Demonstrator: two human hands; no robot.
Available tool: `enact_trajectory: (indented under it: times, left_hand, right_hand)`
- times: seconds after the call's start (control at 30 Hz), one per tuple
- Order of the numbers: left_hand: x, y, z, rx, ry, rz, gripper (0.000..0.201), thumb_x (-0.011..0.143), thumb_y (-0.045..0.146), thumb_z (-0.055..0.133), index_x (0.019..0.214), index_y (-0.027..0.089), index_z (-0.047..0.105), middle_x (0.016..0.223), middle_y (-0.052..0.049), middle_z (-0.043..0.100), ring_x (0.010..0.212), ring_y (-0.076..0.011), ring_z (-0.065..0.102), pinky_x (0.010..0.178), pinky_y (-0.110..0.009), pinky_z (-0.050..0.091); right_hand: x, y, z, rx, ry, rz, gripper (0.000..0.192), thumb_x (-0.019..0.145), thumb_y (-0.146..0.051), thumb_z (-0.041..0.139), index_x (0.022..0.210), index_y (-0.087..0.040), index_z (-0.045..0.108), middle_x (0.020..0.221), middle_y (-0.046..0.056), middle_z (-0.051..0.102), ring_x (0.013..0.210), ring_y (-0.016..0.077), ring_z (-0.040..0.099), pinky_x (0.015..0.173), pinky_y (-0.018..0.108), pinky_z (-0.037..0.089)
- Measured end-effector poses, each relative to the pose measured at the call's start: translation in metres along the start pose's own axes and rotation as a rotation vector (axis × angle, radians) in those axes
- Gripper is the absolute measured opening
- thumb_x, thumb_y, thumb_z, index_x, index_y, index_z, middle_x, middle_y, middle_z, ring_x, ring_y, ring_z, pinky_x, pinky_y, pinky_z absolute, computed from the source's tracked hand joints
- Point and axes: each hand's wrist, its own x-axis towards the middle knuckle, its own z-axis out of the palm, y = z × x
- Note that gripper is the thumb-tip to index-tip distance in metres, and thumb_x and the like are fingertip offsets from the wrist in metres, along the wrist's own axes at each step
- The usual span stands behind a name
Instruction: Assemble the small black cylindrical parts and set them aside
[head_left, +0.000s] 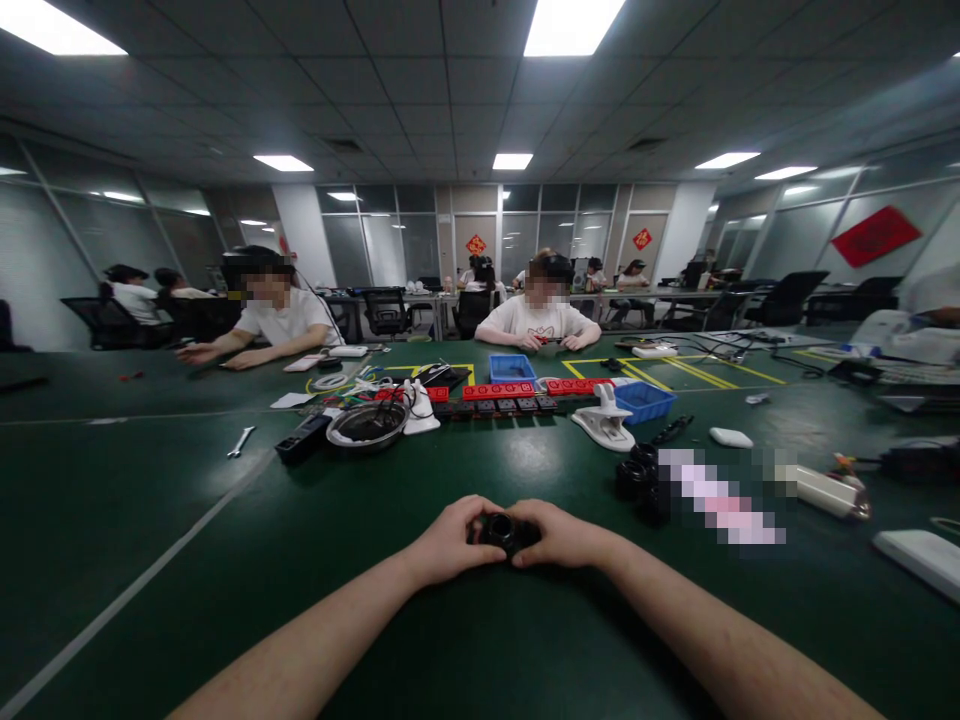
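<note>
A small black ring-shaped part (504, 531) rests low over the dark green table (315, 560), gripped from both sides. My left hand (448, 540) closes on its left side and my right hand (559, 535) on its right, fingertips meeting around it. Both forearms stretch toward me across the table. Several similar black round parts (639, 480) sit a short way to the right of my hands.
Farther back lie a metal bowl (367, 424), red and black power strips (499, 398), blue bins (643, 401), a white clamp-like piece (604, 420), a wrench (241, 441) and a white device (916, 556) at right. Two people sit across the table, others behind them.
</note>
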Motion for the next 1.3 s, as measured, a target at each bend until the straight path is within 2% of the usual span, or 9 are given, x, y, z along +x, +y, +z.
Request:
enact_trajectory:
  times: [0.2, 0.33, 0.43, 0.57, 0.73, 0.93, 1.03, 1.13, 1.3]
  left_hand:
    - [0.001, -0.003, 0.001, -0.035, -0.025, -0.009, 0.038, 0.061, 0.028, 0.065, 0.095, 0.017, 0.052, 0.084, 0.000, 0.048, 0.064, -0.0097, 0.044, 0.053, -0.019, 0.035]
    - [0.002, -0.003, 0.003, -0.006, 0.005, -0.043, 0.037, 0.059, 0.028, 0.066, 0.091, 0.017, 0.052, 0.080, 0.001, 0.047, 0.063, -0.0098, 0.044, 0.052, -0.019, 0.034]
    - [0.002, -0.002, 0.007, 0.033, 0.059, -0.089, 0.037, 0.058, 0.030, 0.066, 0.088, 0.016, 0.050, 0.075, 0.002, 0.045, 0.059, -0.0095, 0.042, 0.051, -0.019, 0.033]
    - [0.003, 0.000, 0.013, 0.102, 0.194, -0.129, 0.034, 0.058, 0.030, 0.065, 0.085, 0.016, 0.049, 0.074, 0.002, 0.045, 0.057, -0.0095, 0.040, 0.050, -0.020, 0.032]
    - [0.004, -0.002, 0.017, 0.128, 0.259, -0.115, 0.033, 0.060, 0.027, 0.063, 0.088, 0.017, 0.050, 0.082, 0.000, 0.048, 0.059, -0.0101, 0.042, 0.053, -0.021, 0.035]
    - [0.002, -0.003, 0.011, 0.101, 0.206, -0.092, 0.041, 0.061, 0.029, 0.062, 0.099, 0.019, 0.048, 0.087, -0.001, 0.049, 0.060, -0.0106, 0.044, 0.055, -0.022, 0.037]
    - [0.000, 0.002, 0.007, 0.140, 0.178, -0.034, 0.036, 0.062, 0.030, 0.062, 0.095, 0.020, 0.052, 0.083, 0.000, 0.049, 0.067, -0.0131, 0.045, 0.059, -0.023, 0.037]
    - [-0.001, 0.005, 0.003, 0.155, 0.159, -0.003, 0.035, 0.062, 0.032, 0.063, 0.094, 0.021, 0.053, 0.085, -0.001, 0.048, 0.071, -0.0141, 0.045, 0.061, -0.024, 0.037]
    - [0.002, -0.003, 0.003, 0.085, 0.131, -0.028, 0.038, 0.060, 0.032, 0.065, 0.094, 0.020, 0.053, 0.083, 0.000, 0.046, 0.062, -0.0106, 0.042, 0.054, -0.020, 0.035]
  right_hand:
    - [0.002, 0.002, -0.001, -0.007, -0.031, -0.031, 0.031, 0.061, -0.029, 0.065, 0.090, -0.020, 0.058, 0.083, -0.001, 0.052, 0.077, 0.0153, 0.049, 0.066, 0.024, 0.036]
    - [0.003, 0.003, 0.003, -0.050, 0.006, 0.000, 0.030, 0.058, -0.033, 0.067, 0.082, -0.018, 0.057, 0.077, -0.002, 0.053, 0.071, 0.0137, 0.049, 0.060, 0.022, 0.034]
    - [0.005, 0.001, 0.011, -0.111, 0.077, 0.097, 0.036, 0.054, -0.042, 0.068, 0.076, -0.017, 0.053, 0.071, -0.002, 0.053, 0.065, 0.0131, 0.048, 0.054, 0.020, 0.031]
    - [0.007, -0.009, 0.022, -0.269, 0.212, 0.222, 0.043, 0.055, -0.053, 0.061, 0.075, -0.017, 0.050, 0.070, 0.001, 0.054, 0.063, 0.0149, 0.049, 0.050, 0.022, 0.028]
    - [0.007, -0.018, 0.024, -0.376, 0.252, 0.233, 0.045, 0.059, -0.056, 0.056, 0.080, -0.016, 0.050, 0.075, 0.005, 0.055, 0.070, 0.0198, 0.051, 0.058, 0.027, 0.032]
    - [0.002, -0.013, 0.013, -0.177, 0.175, 0.126, 0.056, 0.054, -0.050, 0.065, 0.097, -0.018, 0.049, 0.090, 0.005, 0.050, 0.081, 0.0202, 0.048, 0.067, 0.028, 0.036]
    - [0.002, -0.009, 0.010, -0.040, 0.102, 0.058, 0.043, 0.061, -0.038, 0.064, 0.098, -0.019, 0.050, 0.091, 0.003, 0.051, 0.081, 0.0178, 0.049, 0.068, 0.026, 0.037]
    - [0.003, -0.005, 0.012, 0.035, 0.087, 0.058, 0.033, 0.064, -0.030, 0.062, 0.093, -0.018, 0.053, 0.086, 0.002, 0.053, 0.078, 0.0166, 0.049, 0.067, 0.026, 0.038]
    - [0.007, 0.000, 0.014, 0.111, 0.111, 0.031, 0.035, 0.063, -0.026, 0.063, 0.096, -0.018, 0.054, 0.089, 0.001, 0.054, 0.081, 0.0170, 0.049, 0.070, 0.026, 0.037]
